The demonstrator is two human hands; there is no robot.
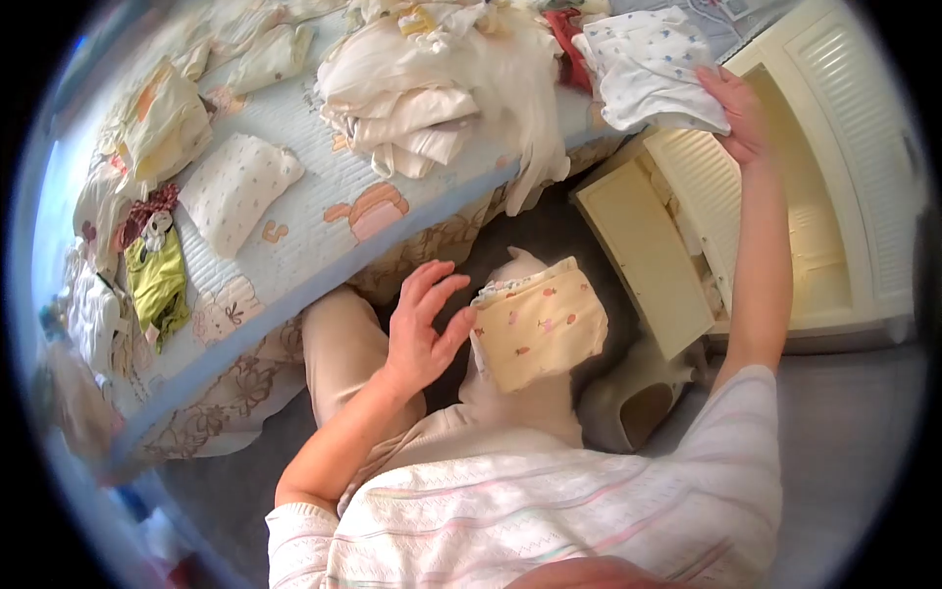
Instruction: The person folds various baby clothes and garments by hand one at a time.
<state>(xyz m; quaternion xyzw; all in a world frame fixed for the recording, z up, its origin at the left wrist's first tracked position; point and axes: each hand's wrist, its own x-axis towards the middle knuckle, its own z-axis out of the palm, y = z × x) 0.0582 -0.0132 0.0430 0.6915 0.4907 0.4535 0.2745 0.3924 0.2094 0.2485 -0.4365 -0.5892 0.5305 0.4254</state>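
My right hand point(738, 110) is closed on the edge of a folded white baby garment with small blue prints point(653, 71), held up at the top right beside the bed. Over my lap, my left hand point(429, 329) has its fingers apart and holds nothing. Just right of it, a folded pale yellow cloth with small reddish prints point(540, 329) rests on my leg. Its fingertips come close to that cloth's left edge; whether they touch I cannot tell. What lies under the yellow cloth is mostly hidden.
A bed with a light blue quilted cover point(294, 236) carries a large heap of white clothes point(432, 88), a folded patterned garment point(240, 191) and a green garment point(157, 280). At right stands a cream cabinet point(844, 147) with an open drawer point(648, 260). A beige bin-like object point(633, 402) stands below.
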